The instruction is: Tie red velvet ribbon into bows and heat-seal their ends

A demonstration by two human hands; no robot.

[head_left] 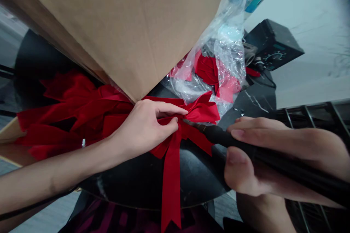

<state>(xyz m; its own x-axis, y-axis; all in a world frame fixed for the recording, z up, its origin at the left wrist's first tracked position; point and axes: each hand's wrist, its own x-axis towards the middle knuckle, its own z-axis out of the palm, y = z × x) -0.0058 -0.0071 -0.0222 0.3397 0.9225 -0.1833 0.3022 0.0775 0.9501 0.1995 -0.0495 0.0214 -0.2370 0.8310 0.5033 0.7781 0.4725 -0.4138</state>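
Fingers point(172, 109) pinch one red bow point(203, 112) in the left hand point(143, 125), one black tool point(214, 134) in the right hand point(290, 143).

We read no text or number. Black box point(273, 42): pale ring of dial marks point(274, 57) on front, too small for us to read. Clear plastic point(228, 34): blue patch point(253, 3) near top, any lettering too blurred for us.

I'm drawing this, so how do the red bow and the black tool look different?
The red bow has loops and ribbon tails; the black tool is straight and rod-like. The left hand pinches the red bow; the right hand grips the black tool. Both are being held.
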